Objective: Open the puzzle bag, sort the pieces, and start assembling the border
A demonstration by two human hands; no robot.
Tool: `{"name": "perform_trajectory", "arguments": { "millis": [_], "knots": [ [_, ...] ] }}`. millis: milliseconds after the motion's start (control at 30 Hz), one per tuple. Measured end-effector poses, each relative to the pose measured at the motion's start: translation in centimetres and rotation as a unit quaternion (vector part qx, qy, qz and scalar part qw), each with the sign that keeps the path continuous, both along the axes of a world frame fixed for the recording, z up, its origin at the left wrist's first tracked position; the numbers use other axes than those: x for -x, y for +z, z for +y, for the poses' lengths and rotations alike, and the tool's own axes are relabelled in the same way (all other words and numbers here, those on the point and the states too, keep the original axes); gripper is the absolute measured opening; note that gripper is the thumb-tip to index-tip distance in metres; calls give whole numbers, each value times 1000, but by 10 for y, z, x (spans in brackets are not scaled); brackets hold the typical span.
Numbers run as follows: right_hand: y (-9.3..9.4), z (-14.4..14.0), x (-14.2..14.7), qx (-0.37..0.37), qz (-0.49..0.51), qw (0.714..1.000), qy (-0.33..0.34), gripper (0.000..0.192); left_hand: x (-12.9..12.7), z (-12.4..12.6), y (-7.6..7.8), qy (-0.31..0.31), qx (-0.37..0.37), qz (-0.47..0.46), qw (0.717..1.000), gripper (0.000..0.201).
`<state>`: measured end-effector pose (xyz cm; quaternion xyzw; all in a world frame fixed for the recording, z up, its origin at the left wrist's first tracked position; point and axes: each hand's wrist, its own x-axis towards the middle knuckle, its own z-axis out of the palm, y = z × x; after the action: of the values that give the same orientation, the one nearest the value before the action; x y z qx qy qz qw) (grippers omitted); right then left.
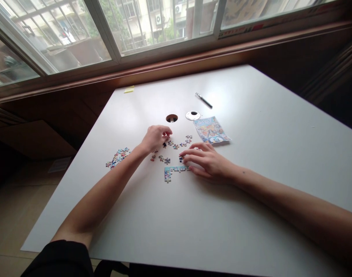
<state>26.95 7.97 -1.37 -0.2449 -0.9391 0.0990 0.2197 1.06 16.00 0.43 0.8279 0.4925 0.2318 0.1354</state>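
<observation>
Small colourful jigsaw pieces (pixel 176 145) lie scattered at the middle of a white table (pixel 251 161). My left hand (pixel 155 137) hovers over them with its fingers curled, pinching at a piece near its fingertips. My right hand (pixel 207 159) lies flat, its fingertips on a joined strip of pieces (pixel 173 171) forming a corner edge. A separate heap of pieces (pixel 118 157) lies to the left, beyond my left forearm. A printed picture sheet (pixel 211 130) rests just past my right hand.
A round cable hole (pixel 171 118) and its loose cap (pixel 192 115) sit behind the pieces. A pen (pixel 204 100) lies farther back, a yellow sticky note (pixel 129 89) at the far left corner. Windows and a wooden sill run behind the table.
</observation>
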Motion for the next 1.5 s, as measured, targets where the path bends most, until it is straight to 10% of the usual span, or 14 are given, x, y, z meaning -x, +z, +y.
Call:
{"name": "perform_trajectory", "arguments": {
  "millis": [1100,1500],
  "knots": [
    [1,2,-1,48,82,995,4,23,19,-9,8,42,7,55,998,12],
    [-3,13,-3,87,274,911,-297,14,-33,-21,2,-76,-45,75,993,22]
  ]
}}
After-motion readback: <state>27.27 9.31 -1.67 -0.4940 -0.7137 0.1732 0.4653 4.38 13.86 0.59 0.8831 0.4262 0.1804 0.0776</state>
